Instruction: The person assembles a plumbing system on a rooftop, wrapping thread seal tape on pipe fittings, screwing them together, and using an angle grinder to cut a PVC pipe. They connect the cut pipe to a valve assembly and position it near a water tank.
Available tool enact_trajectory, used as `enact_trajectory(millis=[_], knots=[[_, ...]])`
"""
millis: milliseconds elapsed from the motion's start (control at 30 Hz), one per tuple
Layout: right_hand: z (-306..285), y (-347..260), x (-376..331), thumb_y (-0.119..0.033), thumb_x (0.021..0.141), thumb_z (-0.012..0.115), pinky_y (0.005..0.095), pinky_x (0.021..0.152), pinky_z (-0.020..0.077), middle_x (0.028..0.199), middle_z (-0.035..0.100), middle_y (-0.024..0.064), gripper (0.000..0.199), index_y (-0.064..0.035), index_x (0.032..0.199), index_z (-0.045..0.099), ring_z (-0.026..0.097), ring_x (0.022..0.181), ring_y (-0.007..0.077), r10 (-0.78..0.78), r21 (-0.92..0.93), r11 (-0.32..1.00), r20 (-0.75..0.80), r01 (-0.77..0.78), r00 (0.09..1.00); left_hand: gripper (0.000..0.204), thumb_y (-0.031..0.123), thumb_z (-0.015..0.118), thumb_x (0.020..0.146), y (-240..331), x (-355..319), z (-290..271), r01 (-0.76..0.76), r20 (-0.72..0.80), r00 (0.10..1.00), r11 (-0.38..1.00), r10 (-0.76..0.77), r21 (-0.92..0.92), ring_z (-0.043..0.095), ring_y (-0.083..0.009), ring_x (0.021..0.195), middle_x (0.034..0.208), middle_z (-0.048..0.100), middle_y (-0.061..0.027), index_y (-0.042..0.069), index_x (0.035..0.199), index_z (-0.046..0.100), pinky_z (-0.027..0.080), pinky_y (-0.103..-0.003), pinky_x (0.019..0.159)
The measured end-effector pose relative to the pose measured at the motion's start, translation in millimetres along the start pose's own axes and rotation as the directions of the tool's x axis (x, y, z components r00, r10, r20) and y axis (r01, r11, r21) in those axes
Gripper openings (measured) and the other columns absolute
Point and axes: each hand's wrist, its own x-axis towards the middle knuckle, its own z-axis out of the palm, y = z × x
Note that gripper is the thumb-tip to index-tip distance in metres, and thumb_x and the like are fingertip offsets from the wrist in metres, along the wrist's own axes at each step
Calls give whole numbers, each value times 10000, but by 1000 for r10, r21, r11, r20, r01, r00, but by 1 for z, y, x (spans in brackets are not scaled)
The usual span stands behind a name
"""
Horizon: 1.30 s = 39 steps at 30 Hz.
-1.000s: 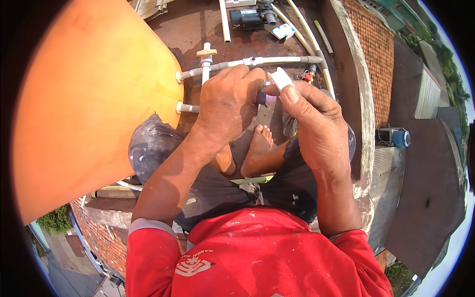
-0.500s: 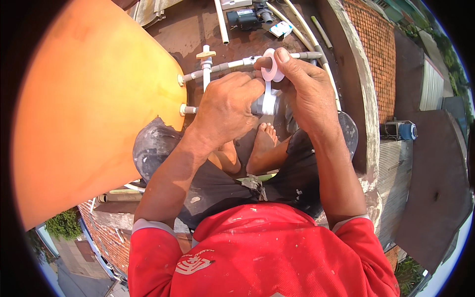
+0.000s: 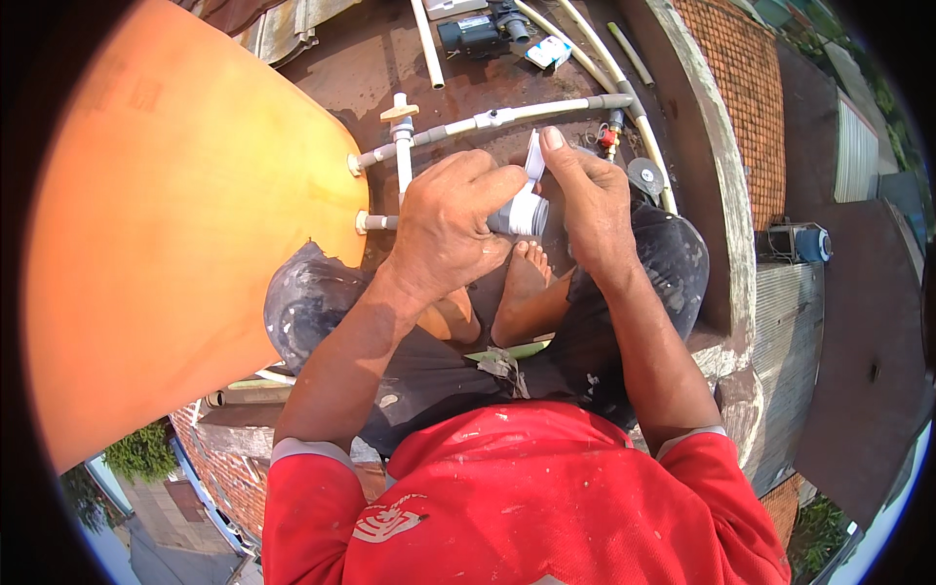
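My left hand [image 3: 444, 219] is closed round a dark grey pipe fitting [image 3: 501, 218], held above my feet. White thread seal tape [image 3: 526, 214] is wound round the fitting's right end, which points toward my other hand. My right hand [image 3: 597, 200] pinches a white tape roll [image 3: 534, 156] between thumb and fingers, just above the fitting. A strip of tape runs from the roll down to the wound end. The fingers behind the roll are partly hidden.
A large orange tank [image 3: 185, 234] stands at my left. White pipes [image 3: 546, 110] with a valve [image 3: 400, 114] cross in front of me. Farther off lie a dark pump [image 3: 470, 35] and a small box [image 3: 549, 53]. A low wall [image 3: 717, 146] runs along the right.
The tape roll has turned from face-on to nearly edge-on. My right hand has shifted slightly down and left, while my left hand keeps hold of the fitting.
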Motion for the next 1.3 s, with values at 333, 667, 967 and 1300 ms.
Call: enact_trajectory(millis=[333,667,967,1300], knots=[[-12,-12,-86,-126,1014,845,276,787,497,1009,688,14,201,-25,1188,835,620,950,63,272,-35,959,385,-280,882,320,143,891,745,-25,-10,0,246,20,965,928,-261,279,708,-391,878,876,694,-145,76,1020,741,553,-498,762],[9,-45,-14,-292,1061,809,314,989,541,1183,806,105,324,-2,1197,863,707,1072,153,-191,219,961,82,170,978,337,125,875,690,-10,-4,6,30,28,999,979,-37,204,696,-355,843,840,683,-102,88,999,747,577,-480,757],[4,15,0,-372,1065,758,277,714,502,881,736,35,434,51,1128,834,640,823,91,39,81,996,19,-40,999,348,62,863,720,-9,-6,6,122,30,992,992,-123,46,696,-391,852,870,684,-133,56,1046,744,560,-483,757],[-11,-15,-72,-120,1016,853,232,751,464,941,696,-65,232,-24,1228,843,558,851,19,234,19,965,385,-261,893,299,118,825,771,-15,-13,4,304,79,939,914,-336,269,689,-391,846,841,658,-130,120,1064,761,555,-503,740]])
